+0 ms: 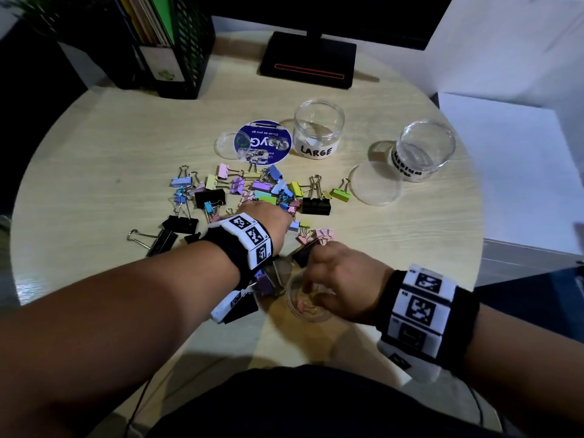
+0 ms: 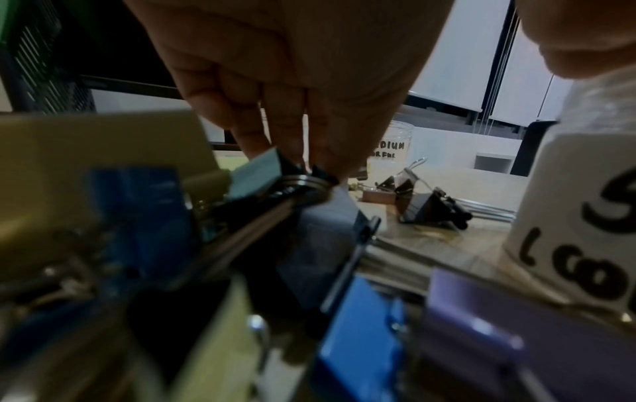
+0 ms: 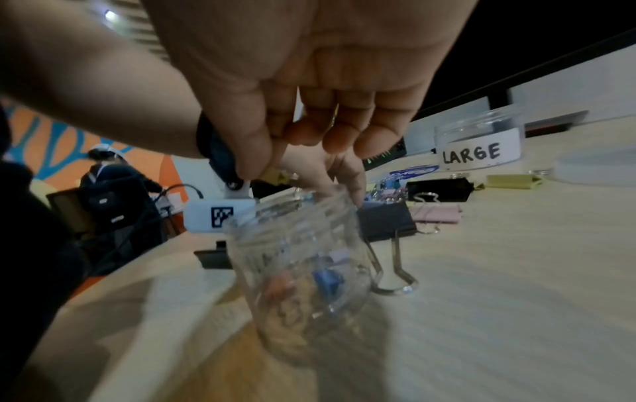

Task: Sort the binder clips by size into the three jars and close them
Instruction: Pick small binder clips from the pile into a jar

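Note:
Many coloured and black binder clips [image 1: 252, 191] lie heaped mid-table. My left hand [image 1: 268, 219] reaches into the heap; in the left wrist view its fingertips [image 2: 323, 160] close on the wire handles of a small clip [image 2: 302, 182] beside a light-blue one [image 2: 256, 174]. My right hand [image 1: 335, 279] is over the small jar [image 1: 308, 308], thumb and index finger on its rim [image 3: 296, 206]. Pink and blue small clips [image 3: 323, 280] lie inside it. The LARGE jar [image 1: 317, 131] and the MEDIUM jar [image 1: 423, 150] stand open at the back.
A clear lid [image 1: 376, 183] lies before the MEDIUM jar, another lid [image 1: 224, 143] left of a blue round sticker [image 1: 262, 142]. A large black clip [image 3: 385, 220] sits right behind the small jar. A monitor base [image 1: 308, 61] and mesh file rack [image 1: 170, 42] stand at the back.

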Demonstrator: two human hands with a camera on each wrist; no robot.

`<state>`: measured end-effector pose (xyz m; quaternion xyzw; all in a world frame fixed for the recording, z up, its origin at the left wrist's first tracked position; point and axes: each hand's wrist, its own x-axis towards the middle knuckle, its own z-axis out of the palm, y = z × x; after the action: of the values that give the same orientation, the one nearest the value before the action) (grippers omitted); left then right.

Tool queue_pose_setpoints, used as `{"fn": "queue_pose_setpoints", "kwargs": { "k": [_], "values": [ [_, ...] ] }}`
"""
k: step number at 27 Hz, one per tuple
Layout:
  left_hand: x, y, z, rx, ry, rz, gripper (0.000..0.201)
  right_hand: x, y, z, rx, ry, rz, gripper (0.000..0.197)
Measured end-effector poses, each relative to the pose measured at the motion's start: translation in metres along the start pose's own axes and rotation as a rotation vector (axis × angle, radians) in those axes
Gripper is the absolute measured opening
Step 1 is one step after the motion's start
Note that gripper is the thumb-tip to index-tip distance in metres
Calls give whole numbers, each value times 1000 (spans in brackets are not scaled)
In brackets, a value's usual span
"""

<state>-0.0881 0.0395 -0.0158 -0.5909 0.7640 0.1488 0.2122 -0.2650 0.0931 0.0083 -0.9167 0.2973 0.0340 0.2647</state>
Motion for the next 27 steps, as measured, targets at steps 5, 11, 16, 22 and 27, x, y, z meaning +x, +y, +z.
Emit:
{"fn": "queue_pose_setpoints", "kwargs": {
  "k": [5,11,16,22,27],
  "values": [
    [-2,-4,4,-28,-17,-13,31,5,0,-1,-46,-68,80,27],
    [-6,1,6,46,-28,0,31,38,47,-14,-93,86,388,20],
    [-9,0,6,41,-36,10,36,50,70,-8,-187,-20,406,22],
    [-25,-8,-6,-213,90,33,21,60,75,-20,-309,-72,501,27],
    [-67,5,-8,-752,185,145,14,75,67,-14,-282,-87,237,29]
  ]
}}
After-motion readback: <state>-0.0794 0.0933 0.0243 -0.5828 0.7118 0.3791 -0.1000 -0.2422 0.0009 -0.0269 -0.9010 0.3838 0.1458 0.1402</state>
